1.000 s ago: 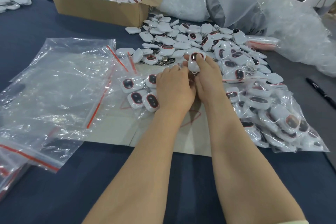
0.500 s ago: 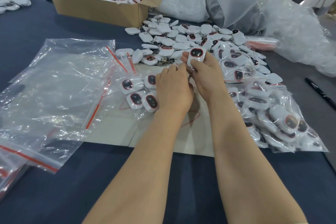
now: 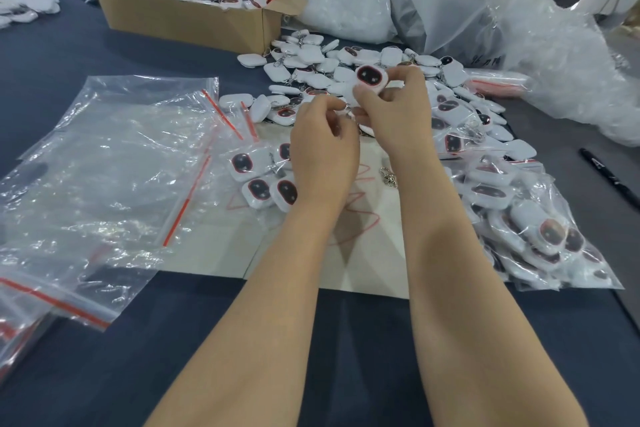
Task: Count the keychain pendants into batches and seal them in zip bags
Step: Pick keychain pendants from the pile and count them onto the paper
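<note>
right hand [image 3: 398,114] pinches pendant [image 3: 370,80] by its edges above the pile [image 3: 311,55], left hand [image 3: 323,152] curls just below it, grip unclear; likely light, rigid, slick.

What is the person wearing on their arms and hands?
Nothing that shows. The left hand and right hand are bare: no gloves and no rings to be seen. The left arm and right arm are bare too, with no sleeve, watch or bracelet in view.
</note>
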Available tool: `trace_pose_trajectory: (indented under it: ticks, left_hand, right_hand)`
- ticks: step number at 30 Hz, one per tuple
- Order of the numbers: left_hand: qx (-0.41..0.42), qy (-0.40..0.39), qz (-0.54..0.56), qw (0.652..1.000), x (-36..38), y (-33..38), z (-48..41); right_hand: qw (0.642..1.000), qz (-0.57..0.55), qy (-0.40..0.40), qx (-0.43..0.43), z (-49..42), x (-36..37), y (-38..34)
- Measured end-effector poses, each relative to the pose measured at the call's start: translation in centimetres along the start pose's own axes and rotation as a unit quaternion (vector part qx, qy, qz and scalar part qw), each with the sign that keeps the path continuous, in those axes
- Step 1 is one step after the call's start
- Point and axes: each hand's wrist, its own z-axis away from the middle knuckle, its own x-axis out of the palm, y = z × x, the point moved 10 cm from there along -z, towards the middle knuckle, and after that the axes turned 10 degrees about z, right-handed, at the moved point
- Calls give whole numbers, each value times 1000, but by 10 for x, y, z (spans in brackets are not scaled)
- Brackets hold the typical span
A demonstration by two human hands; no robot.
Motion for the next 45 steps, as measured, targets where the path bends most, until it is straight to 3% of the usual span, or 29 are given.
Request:
trace_pose_trajectory:
  ticks: [4,6,9,13,15,17,19,22,24,28,30,32,37,40,42,45]
  left_hand:
    - [37,17,34,999,-4,11,3]
    - [67,16,26,997,-3,18,5]
    - [108,14,13,994,-3,27,8]
    - [150,-8,-11,989,1,35,13]
    - [157,-21,-25,987,5,34,13]
    - [147,-15,-27,989,3,29,11]
    - [127,-6,-37,991,1,21,7]
    - [99,-23,-79,992,5,10,4]
    - [87,-53,-113,988,13,5,3]
    - [77,-74,-123,987,18,2,6]
    - [75,-76,-123,987,17,3,6]
    - [73,-81,-126,986,18,3,7]
    - [73,-82,-128,986,19,2,7]
    - [73,-77,-120,987,19,2,7]
    - [71,-73,-116,988,18,1,6]
    - [69,-72,-119,988,19,1,6]
  right_hand:
    - [993,62,-75,65,6,13,16]
    - [985,96,-137,42,11,25,14]
    - [970,62,-234,7,20,43,15]
    - [946,159,-280,-19,23,47,18]
    - [945,177,-274,-26,23,49,18]
    - [967,75,-243,1,22,47,15]
    - [990,5,-141,25,12,29,16]
    - [987,155,41,25,0,-11,24]
    - [961,274,40,10,0,-11,28]
    - [918,392,-59,-18,-2,21,42]
    - [877,474,-69,-37,-4,28,46]
    - [864,500,-48,-35,-7,26,48]
    - [926,372,59,1,-7,3,45]
    - [976,167,141,-9,0,-17,35]
    - [985,37,168,-2,3,-26,35]
    - [981,-116,139,71,0,-21,48]
